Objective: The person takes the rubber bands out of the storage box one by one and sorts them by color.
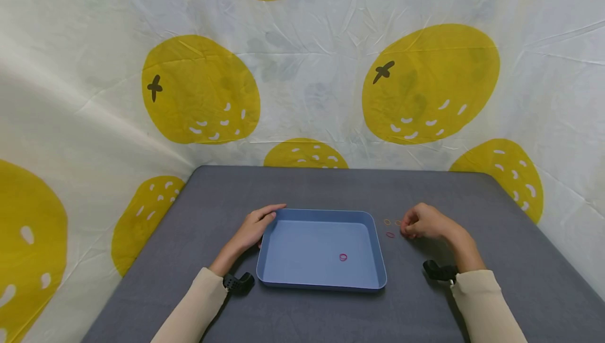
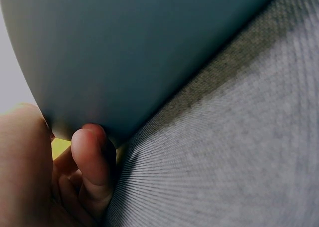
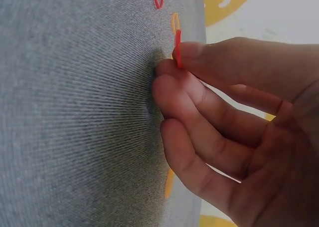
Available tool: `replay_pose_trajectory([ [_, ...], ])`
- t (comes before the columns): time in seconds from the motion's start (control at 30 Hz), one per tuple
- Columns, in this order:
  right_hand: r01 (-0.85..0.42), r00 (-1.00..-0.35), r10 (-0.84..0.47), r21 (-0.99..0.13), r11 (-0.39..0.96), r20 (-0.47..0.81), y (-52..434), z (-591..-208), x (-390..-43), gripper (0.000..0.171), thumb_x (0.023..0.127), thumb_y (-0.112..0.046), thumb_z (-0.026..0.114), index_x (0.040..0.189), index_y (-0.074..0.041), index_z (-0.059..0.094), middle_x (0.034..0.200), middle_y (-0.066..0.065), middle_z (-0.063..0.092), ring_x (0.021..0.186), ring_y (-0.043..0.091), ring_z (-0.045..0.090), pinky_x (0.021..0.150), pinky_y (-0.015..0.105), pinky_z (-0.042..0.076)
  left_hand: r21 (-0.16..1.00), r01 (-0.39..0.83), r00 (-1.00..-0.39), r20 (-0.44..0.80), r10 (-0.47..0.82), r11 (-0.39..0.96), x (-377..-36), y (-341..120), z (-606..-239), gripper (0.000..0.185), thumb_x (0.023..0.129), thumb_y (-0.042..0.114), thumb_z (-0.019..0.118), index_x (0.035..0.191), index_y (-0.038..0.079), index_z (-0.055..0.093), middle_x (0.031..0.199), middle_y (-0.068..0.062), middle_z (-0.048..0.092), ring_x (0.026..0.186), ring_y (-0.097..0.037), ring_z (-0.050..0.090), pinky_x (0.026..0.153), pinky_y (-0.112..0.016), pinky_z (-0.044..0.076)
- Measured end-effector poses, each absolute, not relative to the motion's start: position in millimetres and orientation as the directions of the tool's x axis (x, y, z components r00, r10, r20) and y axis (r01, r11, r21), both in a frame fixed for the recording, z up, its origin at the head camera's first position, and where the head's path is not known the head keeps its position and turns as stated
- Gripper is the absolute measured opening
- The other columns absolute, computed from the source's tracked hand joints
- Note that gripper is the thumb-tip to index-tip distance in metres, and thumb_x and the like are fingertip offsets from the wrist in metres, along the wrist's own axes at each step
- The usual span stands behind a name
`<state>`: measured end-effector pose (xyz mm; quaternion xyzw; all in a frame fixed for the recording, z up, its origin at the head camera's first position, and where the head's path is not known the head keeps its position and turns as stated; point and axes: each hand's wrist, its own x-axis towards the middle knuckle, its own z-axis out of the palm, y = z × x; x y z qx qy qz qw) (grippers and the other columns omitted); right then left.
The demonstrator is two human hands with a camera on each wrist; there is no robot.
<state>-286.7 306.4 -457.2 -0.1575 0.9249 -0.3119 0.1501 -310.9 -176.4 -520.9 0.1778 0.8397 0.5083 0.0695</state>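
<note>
My right hand (image 1: 425, 222) is low over the table, right of the tray. Its thumb and a fingertip pinch a red rubber band (image 3: 178, 48). Just left of that hand lie a yellow rubber band (image 1: 387, 222), an orange one (image 1: 398, 222) and a red one (image 1: 390, 235). The left hand (image 1: 255, 226) holds the blue tray (image 1: 302, 238) at its far left corner, with bent fingers (image 2: 89, 154) against the outer wall in the left wrist view. Red-pink rubber bands (image 1: 343, 257) lie on the tray floor, right of its middle.
The tray stands on a dark grey cloth-covered table (image 1: 321, 311). Beyond the table's far edge hangs a pale curtain (image 1: 312, 80) with large yellow fruit prints. Another orange band (image 3: 169, 183) shows beneath the right hand in the right wrist view. Black wrist cameras (image 1: 439, 270) sit at both cuffs.
</note>
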Motion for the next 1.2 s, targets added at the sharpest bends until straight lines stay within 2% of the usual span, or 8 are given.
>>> replay_pose_trajectory([
  [0.33, -0.230, -0.900, -0.407, -0.618, 0.752, -0.159, 309.5, -458.9, -289.5, 0.008, 0.090, -0.002, 0.068, 0.085, -0.001, 0.075, 0.071, -0.002, 0.066, 0.065, 0.009, 0.056, 0.057, 0.025, 0.048, 0.882, 0.234, -0.927, 0.075, 0.369, 0.408, -310.9, -175.7, -520.3, 0.037, 0.113, 0.030, 0.044, 0.147, 0.035, 0.059, 0.144, -0.007, 0.062, 0.035, -0.018, 0.043, 0.040, -0.041, 0.049],
  [0.53, -0.209, -0.902, -0.393, -0.620, 0.756, -0.176, 308.6, -458.7, -289.1, 0.005, 0.089, -0.002, 0.071, 0.086, -0.001, 0.075, 0.073, 0.000, 0.067, 0.066, 0.011, 0.056, 0.058, 0.024, 0.048, 0.885, 0.226, -0.925, 0.064, 0.374, 0.408, -311.2, -176.2, -521.0, 0.038, 0.113, 0.030, 0.044, 0.148, 0.034, 0.058, 0.143, -0.006, 0.063, 0.035, -0.018, 0.042, 0.040, -0.041, 0.049],
  [0.9, -0.208, -0.910, -0.383, -0.621, 0.755, -0.161, 308.3, -453.8, -284.8, 0.006, 0.089, -0.002, 0.071, 0.087, 0.000, 0.076, 0.075, 0.003, 0.070, 0.068, 0.013, 0.058, 0.059, 0.025, 0.050, 0.885, 0.222, -0.927, 0.061, 0.370, 0.410, -311.2, -175.9, -521.1, 0.037, 0.113, 0.031, 0.045, 0.147, 0.037, 0.058, 0.140, -0.006, 0.065, 0.036, -0.018, 0.040, 0.040, -0.041, 0.049],
  [1.2, -0.220, -0.920, -0.367, -0.593, 0.774, -0.138, 307.0, -446.1, -281.8, 0.008, 0.091, -0.003, 0.069, 0.088, -0.001, 0.077, 0.078, 0.004, 0.073, 0.071, 0.017, 0.062, 0.060, 0.028, 0.052, 0.874, 0.231, -0.928, 0.065, 0.366, 0.428, -310.7, -175.7, -520.5, 0.038, 0.112, 0.033, 0.045, 0.148, 0.037, 0.057, 0.145, -0.004, 0.062, 0.036, -0.019, 0.045, 0.041, -0.042, 0.050],
])
